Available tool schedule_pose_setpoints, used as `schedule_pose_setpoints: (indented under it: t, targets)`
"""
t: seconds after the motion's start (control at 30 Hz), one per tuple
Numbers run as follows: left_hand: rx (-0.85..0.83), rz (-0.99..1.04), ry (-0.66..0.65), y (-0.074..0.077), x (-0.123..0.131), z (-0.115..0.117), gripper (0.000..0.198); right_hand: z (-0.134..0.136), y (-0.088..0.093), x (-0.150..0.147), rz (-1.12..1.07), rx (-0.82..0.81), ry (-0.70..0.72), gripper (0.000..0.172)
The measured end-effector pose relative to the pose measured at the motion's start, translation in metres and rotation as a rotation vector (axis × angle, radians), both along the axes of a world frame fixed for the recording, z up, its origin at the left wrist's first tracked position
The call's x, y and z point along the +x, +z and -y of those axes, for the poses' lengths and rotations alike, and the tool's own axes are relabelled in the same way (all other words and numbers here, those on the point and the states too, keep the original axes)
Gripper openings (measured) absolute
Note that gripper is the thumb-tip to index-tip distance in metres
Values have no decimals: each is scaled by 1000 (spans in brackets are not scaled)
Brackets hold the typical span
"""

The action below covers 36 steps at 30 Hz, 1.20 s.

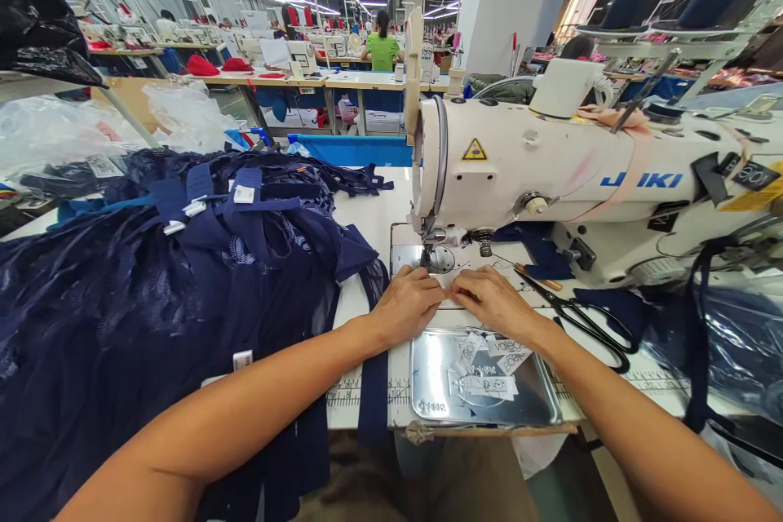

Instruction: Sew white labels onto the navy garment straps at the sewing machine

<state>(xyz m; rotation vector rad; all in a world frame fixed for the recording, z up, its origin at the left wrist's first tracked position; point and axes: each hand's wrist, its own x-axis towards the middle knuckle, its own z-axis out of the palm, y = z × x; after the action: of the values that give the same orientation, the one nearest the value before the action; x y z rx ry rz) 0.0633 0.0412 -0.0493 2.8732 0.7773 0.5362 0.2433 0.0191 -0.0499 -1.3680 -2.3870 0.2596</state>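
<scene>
My left hand [407, 308] rests on the sewing machine bed, fingers curled together just in front of the presser foot [426, 255]. Close beside it, my right hand [494, 306] is pinched too, and the fingertips of both hands nearly meet. Whatever lies between the fingers is hidden or too small to name. Below my hands is a shiny metal tray [428, 387] with several white printed labels [489, 385] on it. The white sewing machine [519, 155] stands right behind my hands.
Navy garments [152, 294] with white tags are heaped on the left, some hanging over the table edge. Black scissors [587, 322] lie to the right, near navy fabric scraps and a clear plastic bag [734, 342]. A person in a green top [382, 51] sits farther back.
</scene>
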Motion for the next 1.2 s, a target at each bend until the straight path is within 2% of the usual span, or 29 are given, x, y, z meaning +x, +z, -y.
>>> schedule_pose_setpoints:
  t: [0.13, 0.27, 0.47, 0.6, 0.67, 0.8, 0.87, 1.03, 1.2]
  targets:
    - [-73, 55, 69, 0, 1, 0, 27, 0, 2, 1, -32, -4, 24, 11]
    - [-207, 95, 107, 13, 1, 2, 21, 0, 12, 3, -113, -78, 60, 12]
    - [-435, 146, 92, 44, -1, 20, 13, 11, 40, -1, -267, -325, 194, 17]
    - [-675, 274, 119, 49, -5, 36, 10, 24, 52, -3, -352, -503, 218, 18]
    - [-789, 358, 157, 50, -10, 45, 10, 28, 51, -1, -286, -455, 162, 20]
    - [-944, 542, 327, 56, -26, 65, 16, 23, 40, 5, 13, -46, -95, 20]
    - [-981, 621, 408, 60, -35, 74, 18, 17, 33, 2, 74, 44, -133, 20]
    - [-987, 786, 509, 65, -51, 88, 22, 15, 18, -33, 129, 43, -36, 17]
    - [-1073, 917, 482, 66, -52, 93, 28, 28, 22, -66, 69, -38, 248, 14]
